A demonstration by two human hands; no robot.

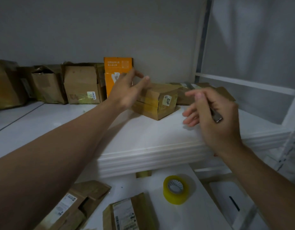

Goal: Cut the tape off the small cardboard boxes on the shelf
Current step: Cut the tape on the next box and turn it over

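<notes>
At the bottom of the frame, on the lower shelf (131,185), we see a tape roll (175,190) standing on its edge, with flattened cartons (77,200) to its left and a labelled carton (126,213) at the bottom middle.

Above them runs the ribbed white front edge of the upper shelf (143,135). Our left forearm crosses it from the lower left.

In the right middle of the frame our right hand (216,120) hovers over the upper shelf. Its grip is closed on a metal tool (217,117), pinched between the thumb and forefinger, with the other fingers spread loose. The tool's butt end shows at the back of the hand, and we cannot make out its tip.

Just left of centre, the left hand (126,92) is blurred, its grip wide with fingers splayed. It is at the left end of the small cardboard box (156,100), and we cannot tell if it touches.

That box sits on the upper shelf at the centre of the frame, one corner turned towards us. It is wrapped in yellowish tape bands (148,104) and carries a sticker (167,100) reading 07.

Behind it to the right lies flat cardboard (210,92). At centre rear, behind the left hand, an orange packet (117,68) stands upright against the wall (143,30). To the left, a row of larger boxes (80,83) lines the back.
</notes>
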